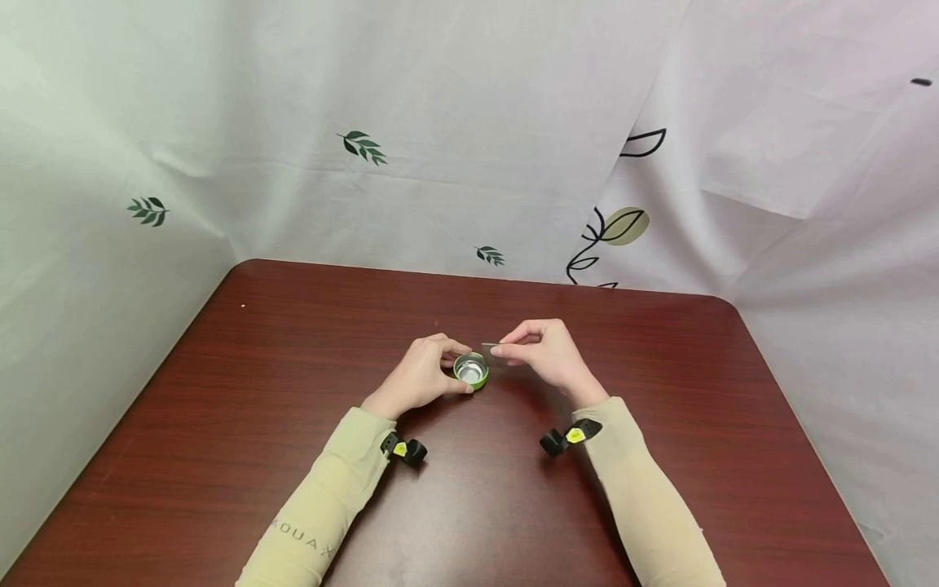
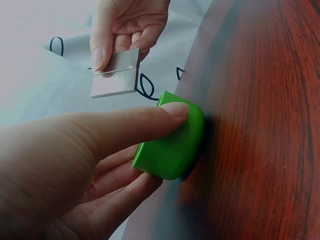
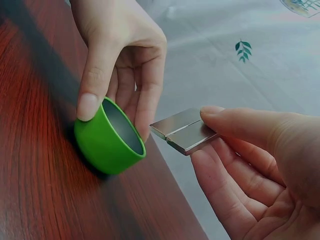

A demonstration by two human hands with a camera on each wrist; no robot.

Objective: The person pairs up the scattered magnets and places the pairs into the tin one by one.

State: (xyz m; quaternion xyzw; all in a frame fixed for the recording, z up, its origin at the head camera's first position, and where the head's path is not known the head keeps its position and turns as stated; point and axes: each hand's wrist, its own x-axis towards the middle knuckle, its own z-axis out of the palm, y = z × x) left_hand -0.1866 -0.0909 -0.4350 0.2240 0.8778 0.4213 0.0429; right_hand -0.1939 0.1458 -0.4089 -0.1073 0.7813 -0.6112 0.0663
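While the left hand (image 1: pixel 421 377) grips a small green cup (image 1: pixel 470 369) on the table (image 1: pixel 242 391), the right hand (image 1: pixel 546 352) pinches two flat metal plates (image 3: pixel 183 130), seemingly stuck together. They hang just beside the cup's rim.

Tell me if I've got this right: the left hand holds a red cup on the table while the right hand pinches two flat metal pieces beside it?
Not quite: the cup is green, not red, as the right wrist view shows plainly. The rest stands: the left hand holds it on the table, and the right hand pinches two flat metal pieces beside it.
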